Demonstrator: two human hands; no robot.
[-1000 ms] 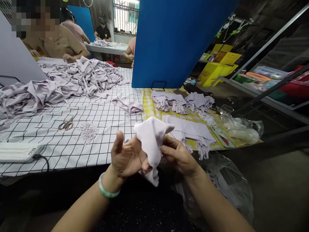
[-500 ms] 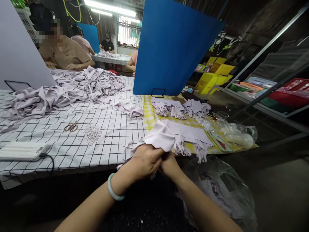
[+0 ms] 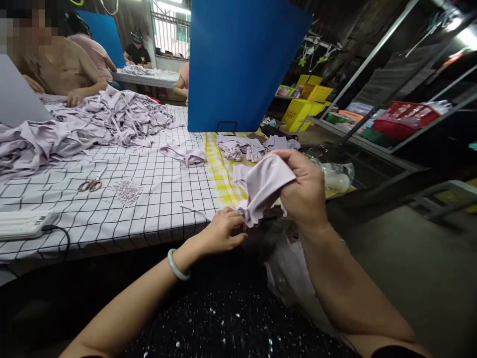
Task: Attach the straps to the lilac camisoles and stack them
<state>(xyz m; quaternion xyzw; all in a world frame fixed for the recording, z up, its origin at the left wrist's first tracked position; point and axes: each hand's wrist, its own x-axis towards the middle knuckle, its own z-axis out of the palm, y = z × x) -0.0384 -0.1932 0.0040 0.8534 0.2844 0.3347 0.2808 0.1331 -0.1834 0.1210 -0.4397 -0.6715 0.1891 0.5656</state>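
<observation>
A pale lilac cloth piece [image 3: 266, 181] is stretched between my hands over the table's front edge. My right hand [image 3: 307, 186] grips its upper right side, fingers behind and thumb in front. Lower and to the left, my left hand [image 3: 225, 229] has its curled fingers on the gathered lower end; the exact pinch is partly hidden. A thin strap [image 3: 194, 211] trails on the table to the left of that hand. Behind the held cloth, stacked lilac pieces [image 3: 240, 148] with looped straps lie on a yellow checked cloth [image 3: 214, 171].
A heap of lilac cloth [image 3: 122, 117] covers the table's far left. Scissors [image 3: 90, 185], small scraps [image 3: 127, 192] and a white power strip [image 3: 28, 224] lie nearer. A blue panel [image 3: 238, 64] stands at the back; a co-worker [image 3: 59, 64] sits across. Metal shelving [image 3: 357, 119] is at right.
My hands were close together around the bunched cloth. Now the right hand has moved up and right with it, spreading the cloth, while the left stays low. The view has turned right.
</observation>
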